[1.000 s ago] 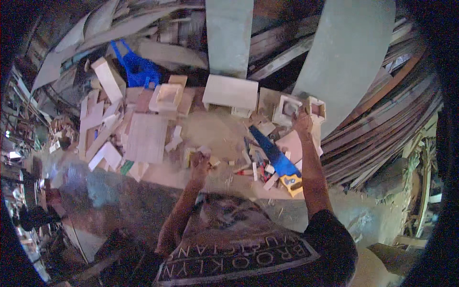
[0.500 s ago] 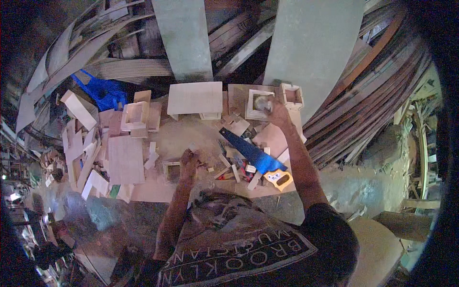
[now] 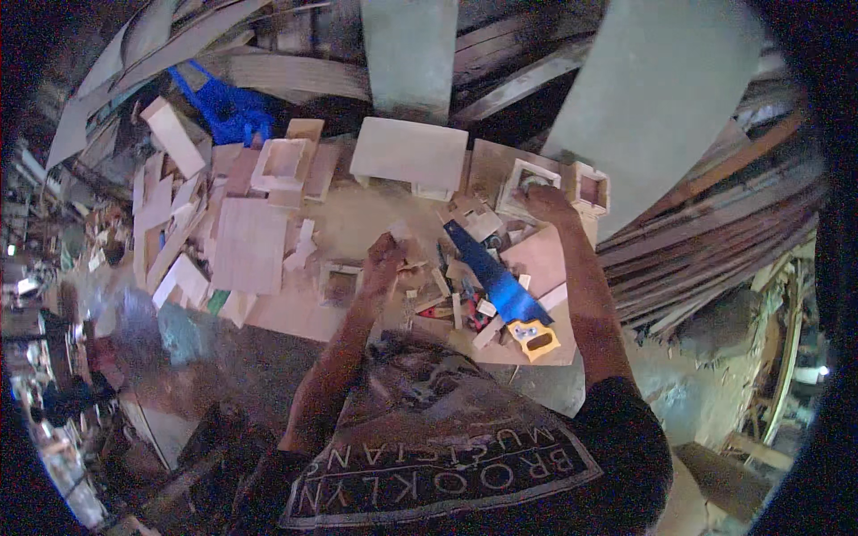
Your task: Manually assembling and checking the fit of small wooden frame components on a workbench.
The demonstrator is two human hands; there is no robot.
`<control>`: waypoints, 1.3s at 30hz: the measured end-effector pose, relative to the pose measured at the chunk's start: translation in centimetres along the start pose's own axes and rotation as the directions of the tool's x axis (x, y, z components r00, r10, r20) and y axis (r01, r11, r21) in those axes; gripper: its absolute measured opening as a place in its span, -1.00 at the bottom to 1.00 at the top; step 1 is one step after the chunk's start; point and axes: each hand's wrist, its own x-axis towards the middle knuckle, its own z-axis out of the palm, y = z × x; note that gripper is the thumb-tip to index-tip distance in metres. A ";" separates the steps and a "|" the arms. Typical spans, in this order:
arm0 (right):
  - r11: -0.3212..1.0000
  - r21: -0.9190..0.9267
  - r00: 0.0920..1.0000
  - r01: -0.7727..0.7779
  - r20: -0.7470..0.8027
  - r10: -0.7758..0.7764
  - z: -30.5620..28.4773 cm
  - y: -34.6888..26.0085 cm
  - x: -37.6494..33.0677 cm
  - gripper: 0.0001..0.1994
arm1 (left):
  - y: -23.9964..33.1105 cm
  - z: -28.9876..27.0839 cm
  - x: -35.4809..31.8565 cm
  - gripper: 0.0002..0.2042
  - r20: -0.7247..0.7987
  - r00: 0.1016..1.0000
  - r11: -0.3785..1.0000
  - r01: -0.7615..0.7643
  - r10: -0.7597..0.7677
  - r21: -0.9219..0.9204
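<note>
My left hand point(image 3: 386, 256) is closed with fingers pinched round a small pale piece point(image 3: 399, 230), held over the middle of the wooden table point(image 3: 331, 198). Just left of that wrist lies a small open wooden frame point(image 3: 340, 284). My right arm stretches to the far right, where my right hand point(image 3: 551, 205) reaches over the near right side of a square wooden box point(image 3: 511, 198). Something pale and rounded point(image 3: 534, 178) shows inside the box, by my fingertips. The fingers are partly hidden there, so their grip is unclear.
A handsaw point(image 3: 500, 284) with a yellow handle lies over wood scraps between my arms. Another small box point(image 3: 591, 186) stands at the far right. A pale board-topped piece point(image 3: 409, 150), a tray-like box point(image 3: 284, 163), flat boards point(image 3: 248, 246) and a blue bag point(image 3: 228, 112) lie farther left.
The view has shifted, so the table sits higher and farther right. My right hand stays at the square box, less blurred now. My left hand still pinches the small pale piece.
</note>
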 end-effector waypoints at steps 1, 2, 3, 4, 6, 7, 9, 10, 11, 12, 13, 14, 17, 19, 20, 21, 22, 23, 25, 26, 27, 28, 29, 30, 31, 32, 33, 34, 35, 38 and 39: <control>0.997 -0.037 0.996 0.074 0.043 -0.073 -1.0 -0.5 -0.3 -0.41 | -0.2 -0.3 -0.3 -0.72 -0.024 1.000 1.000 -0.008 0.008 -0.005; 0.996 -0.040 0.995 0.086 0.045 -0.084 -0.8 -0.5 -0.2 -0.41 | -0.2 0.0 -0.4 -0.72 -0.070 0.997 0.999 0.015 -0.017 -0.036; 0.999 -0.028 0.999 0.043 0.034 -0.042 -0.6 -0.2 0.0 -0.43 | -0.2 0.3 -0.4 -0.71 -0.114 0.993 0.997 0.035 -0.043 -0.069; 1.000 -0.017 1.000 -0.001 0.023 0.001 -0.2 0.3 0.2 -0.44 | 0.0 0.3 -0.5 -0.71 -0.122 0.992 0.997 0.029 -0.037 -0.073; 0.999 0.038 0.999 0.029 0.021 -0.029 -0.2 0.0 0.1 -0.50 | 1.3 0.7 -1.2 -0.63 -0.067 0.997 1.000 0.031 -0.031 -0.003; 0.998 0.050 0.996 0.028 -0.089 -0.024 -0.2 0.1 -0.6 -0.55 | 1.3 0.5 -1.3 -0.63 -0.076 0.997 1.000 0.024 -0.025 -0.008; 0.997 0.061 0.980 0.053 -0.196 -0.040 -0.9 -1.5 -2.2 -0.60 | 0.8 -0.4 -1.8 -0.52 0.002 0.997 0.981 -0.081 0.083 -0.174; 0.989 0.134 0.945 0.068 -0.325 -0.021 -1.1 -2.4 -2.8 -0.67 | 0.0 -1.7 -1.5 -0.52 -0.013 0.996 0.980 -0.094 0.093 -0.177; 0.976 0.203 0.896 0.082 -0.444 0.017 -1.4 -3.1 -3.9 -0.71 | -1.7 -3.6 -0.6 -0.49 0.066 0.973 0.972 -0.225 0.221 0.062; 0.956 0.272 0.833 0.107 -0.550 0.064 -1.5 -3.9 -4.9 -0.71 | -1.6 -3.9 -0.7 -0.45 0.168 0.933 0.889 -0.356 0.319 0.289; 0.957 0.268 0.835 0.114 -0.548 0.054 -1.3 -5.3 -5.7 -0.71 | -1.7 -4.0 -1.2 -0.45 0.159 0.933 0.889 -0.356 0.323 0.287; 0.754 0.593 0.866 0.285 -0.497 0.064 -1.1 -7.0 -7.2 -0.74 | 0.4 -2.2 -2.1 -0.46 0.094 0.985 0.989 -0.146 0.144 0.019; 0.245 0.909 0.941 0.338 -0.323 -0.100 -1.3 -15.0 -10.9 -0.64 | 3.5 -0.3 -4.3 -0.48 0.114 0.992 0.950 0.081 -0.049 -0.301; 0.070 0.914 0.908 0.400 -0.385 -0.163 2.7 -18.0 -11.2 -0.60 | 3.9 0.0 -4.9 -0.49 0.162 0.985 0.933 0.104 -0.050 -0.344; 0.070 0.914 0.908 0.400 -0.385 -0.164 2.9 -19.4 -11.5 -0.60 | 3.9 -0.1 -5.3 -0.50 0.196 0.977 0.995 -0.070 0.083 -0.073; 0.138 0.905 0.909 0.403 -0.378 -0.174 3.0 -20.7 -11.8 -0.60 | 3.9 -0.2 -5.6 -0.50 0.264 0.944 0.947 -0.254 0.199 0.195; 0.205 0.892 0.911 0.404 -0.370 -0.183 3.0 -21.5 -12.1 -0.60 | 3.8 -0.5 -5.7 -0.50 0.265 0.943 0.948 -0.255 0.199 0.193; 0.213 0.837 0.863 0.504 -0.480 -0.158 3.2 -22.3 -12.1 -0.62 | 3.4 -1.1 -5.6 -0.50 0.269 0.959 0.993 -0.058 0.083 -0.102; 0.342 0.782 0.853 0.521 -0.495 -0.169 3.1 -23.0 -12.9 -0.63 | 2.5 -2.4 -5.8 -0.50 0.309 0.951 0.912 0.147 -0.024 -0.383; 0.466 0.712 0.844 0.525 -0.506 -0.178 2.6 -23.4 -13.3 -0.63 | 2.3 -2.9 -6.0 -0.49 0.391 0.920 0.900 0.143 0.033 -0.411; 0.467 0.711 0.844 0.526 -0.506 -0.180 2.2 -23.8 -13.5 -0.63 | 2.0 -3.5 -6.2 -0.49 0.468 0.879 0.887 0.142 0.091 -0.440; 0.497 0.690 0.840 0.526 -0.512 -0.179 2.0 -24.2 -13.7 -0.62 | 1.7 -4.0 -6.5 -0.49 0.468 0.879 0.886 0.141 0.094 -0.442; 0.530 0.669 0.839 0.521 -0.517 -0.172 1.9 -24.4 -14.0 -0.61 | 2.1 -4.0 -6.9 -0.49 0.374 0.921 0.978 -0.168 0.112 0.121; 0.535 0.669 0.840 0.517 -0.515 -0.168 2.1 -24.5 -14.1 -0.61 | 2.5 -3.8 -7.4 -0.50 0.306 0.933 0.665 -0.351 0.190 0.659; 0.579 0.596 0.807 0.556 -0.555 -0.204 2.3 -24.5 -14.0 -0.59 | 2.8 -3.5 -7.7 -0.50 0.310 0.932 0.668 -0.352 0.187 0.655; 0.614 0.517 0.768 0.596 -0.590 -0.249 2.4 -24.6 -14.0 -0.57 | 3.5 -3.0 -8.2 -0.49 0.264 0.963 0.933 -0.148 0.060 0.327; 0.616 0.515 0.768 0.596 -0.590 -0.250 2.5 -24.7 -14.1 -0.57 | 3.8 -2.6 -8.5 -0.49 0.274 0.959 0.993 0.100 -0.078 -0.067; 0.675 0.470 0.780 0.568 -0.570 -0.259 2.6 -24.7 -14.3 -0.56 | 3.7 -2.4 -8.6 -0.49 0.275 0.958 0.993 0.099 -0.077 -0.069; 0.728 0.420 0.790 0.542 -0.549 -0.272 2.6 -24.8 -14.5 -0.55 | 3.6 -2.3 -8.7 -0.50 0.223 0.973 0.995 0.068 -0.051 -0.070; 0.717 0.479 0.838 0.506 -0.472 -0.275 2.6 -24.5 -15.2 -0.56 | 3.0 -3.5 -8.8 -0.50 0.256 0.935 0.931 -0.301 0.245 0.207; 0.718 0.477 0.837 0.507 -0.472 -0.277 2.6 -24.6 -15.3 -0.56 | 2.7 -4.0 -8.7 -0.49 0.406 0.799 0.684 -0.595 0.444 0.422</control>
